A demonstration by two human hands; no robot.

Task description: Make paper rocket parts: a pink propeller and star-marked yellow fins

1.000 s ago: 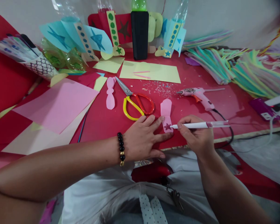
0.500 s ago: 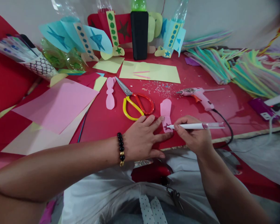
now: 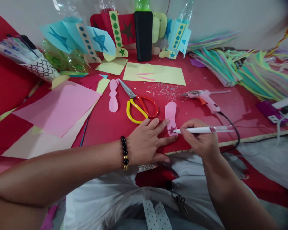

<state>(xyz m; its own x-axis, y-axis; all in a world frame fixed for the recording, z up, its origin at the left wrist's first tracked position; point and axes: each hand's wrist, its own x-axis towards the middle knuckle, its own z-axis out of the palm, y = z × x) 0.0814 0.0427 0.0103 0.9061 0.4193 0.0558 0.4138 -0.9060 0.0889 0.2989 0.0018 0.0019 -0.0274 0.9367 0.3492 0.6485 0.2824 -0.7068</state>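
At the near edge of the red table (image 3: pixel 98 129), grips a white marker (image 3: pixel 207 129) in the closed right hand (image 3: pixel 203 139), sets the tip on the dark star (image 3: pixel 172 129) of a pink paper cutout (image 3: pixel 170 111) at ten o'clock, and lays two fingers of the spread, palm-down left hand (image 3: pixel 145 140) on the near half of the same cutout. Around that cutout, has red-and-yellow scissors (image 3: pixel 133 95) just beside the left hand at ten o'clock, a pink glue gun (image 3: pixel 209 99) at two, a pale yellow card (image 3: pixel 169 74) at eleven and, past the gun, bundled pastel strips (image 3: pixel 213 66).
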